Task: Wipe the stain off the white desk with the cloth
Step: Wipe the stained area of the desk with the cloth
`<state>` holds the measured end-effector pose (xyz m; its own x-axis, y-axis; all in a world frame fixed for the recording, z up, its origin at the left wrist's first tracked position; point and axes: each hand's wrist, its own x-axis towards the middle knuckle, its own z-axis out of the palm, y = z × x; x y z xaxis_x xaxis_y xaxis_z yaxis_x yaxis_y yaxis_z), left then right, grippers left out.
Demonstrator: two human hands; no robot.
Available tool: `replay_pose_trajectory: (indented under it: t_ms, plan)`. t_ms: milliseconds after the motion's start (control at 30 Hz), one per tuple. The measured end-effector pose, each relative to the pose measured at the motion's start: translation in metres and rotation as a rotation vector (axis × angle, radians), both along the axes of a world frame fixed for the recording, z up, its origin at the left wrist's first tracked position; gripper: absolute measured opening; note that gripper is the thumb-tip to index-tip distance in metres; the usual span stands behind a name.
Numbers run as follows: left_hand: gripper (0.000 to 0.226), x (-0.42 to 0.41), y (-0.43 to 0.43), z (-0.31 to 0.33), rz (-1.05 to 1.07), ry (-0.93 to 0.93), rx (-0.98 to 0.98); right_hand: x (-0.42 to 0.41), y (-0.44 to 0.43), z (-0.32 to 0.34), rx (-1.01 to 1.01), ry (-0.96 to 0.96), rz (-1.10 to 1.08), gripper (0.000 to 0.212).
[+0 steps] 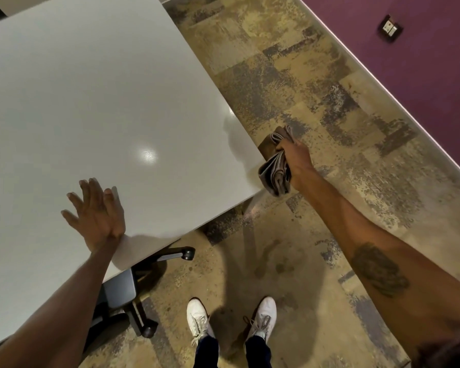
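The white desk [96, 102] fills the left and middle of the view, its near right corner close to my right hand. My left hand [96, 211] lies flat on the desk near its front edge, fingers spread, holding nothing. My right hand [296, 158] is closed around a crumpled grey-brown cloth [275, 170], held just off the desk's right edge at the corner, above the floor. I see no distinct stain on the desk; only a bright light reflection [147, 155] shows on its surface.
An office chair base [138, 296] with dark legs and castors is tucked under the desk's front edge. My feet in white shoes [231, 320] stand on patterned carpet. A purple wall [422, 62] with a socket runs along the right.
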<state>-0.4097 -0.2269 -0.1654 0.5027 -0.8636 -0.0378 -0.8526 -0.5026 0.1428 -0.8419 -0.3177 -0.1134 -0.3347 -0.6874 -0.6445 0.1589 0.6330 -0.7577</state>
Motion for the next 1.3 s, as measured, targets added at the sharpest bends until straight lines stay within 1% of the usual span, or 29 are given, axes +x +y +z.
replay_pose_trajectory:
  t_ms: [67, 100, 200, 233, 300, 400, 500, 667, 800, 867, 933, 1000, 1067, 1133, 1300]
  plan:
    - [0.057, 0.000, 0.000, 0.001, 0.000, 0.021, 0.001, 0.003, -0.003, 0.001, 0.023, 0.031, -0.036, 0.011]
    - [0.058, 0.001, 0.001, 0.001, -0.001, 0.029, 0.001, 0.004, -0.004, 0.002, 0.028, 0.038, -0.053, 0.010]
    - [0.058, 0.001, 0.000, 0.001, -0.003, 0.028, 0.004, 0.007, -0.011, 0.000, 0.044, 0.051, -0.075, 0.019]
    - [0.058, 0.001, 0.000, 0.001, -0.002, 0.021, 0.011, 0.008, -0.013, 0.002, 0.044, 0.050, -0.080, 0.017]
    - [0.058, 0.002, -0.002, 0.000, 0.001, 0.011, 0.022, 0.013, -0.019, 0.004, 0.038, 0.045, -0.086, 0.003]
    - [0.057, 0.004, -0.002, -0.001, 0.007, 0.010, 0.021, 0.023, -0.032, 0.007, 0.023, 0.072, -0.075, 0.018]
    - [0.056, 0.002, -0.001, 0.000, -0.003, 0.022, 0.005, 0.040, -0.059, 0.012, 0.010, 0.110, -0.089, 0.010]
    - [0.059, 0.002, 0.000, 0.002, -0.056, 0.087, 0.000, 0.069, -0.107, 0.012, 0.014, 0.182, -0.072, 0.003]
    - [0.062, 0.002, -0.001, 0.005, -0.075, 0.103, 0.045, 0.085, -0.135, 0.008, -0.017, 0.185, -0.083, 0.023]
    - [0.065, 0.001, -0.002, 0.008, -0.091, 0.097, 0.034, 0.094, -0.146, 0.008, -0.066, 0.181, -0.100, 0.029]
    - [0.061, 0.001, -0.001, 0.009, -0.100, 0.092, 0.014, 0.106, -0.151, 0.009, -0.188, 0.192, -0.104, 0.028]
    - [0.062, 0.001, -0.001, 0.010, -0.097, 0.101, 0.013, 0.123, -0.151, 0.009, -0.343, 0.220, -0.085, 0.033]
    - [0.064, 0.002, -0.002, 0.011, -0.098, 0.106, 0.014, 0.138, -0.149, 0.003, -0.443, 0.278, -0.037, 0.043]
    - [0.063, 0.003, -0.003, 0.011, -0.104, 0.103, 0.006, 0.149, -0.151, -0.002, -0.500, 0.342, 0.031, 0.051]
    - [0.059, 0.004, -0.003, 0.008, -0.101, 0.072, 0.013, 0.164, -0.168, -0.008, -0.509, 0.470, 0.264, 0.059]
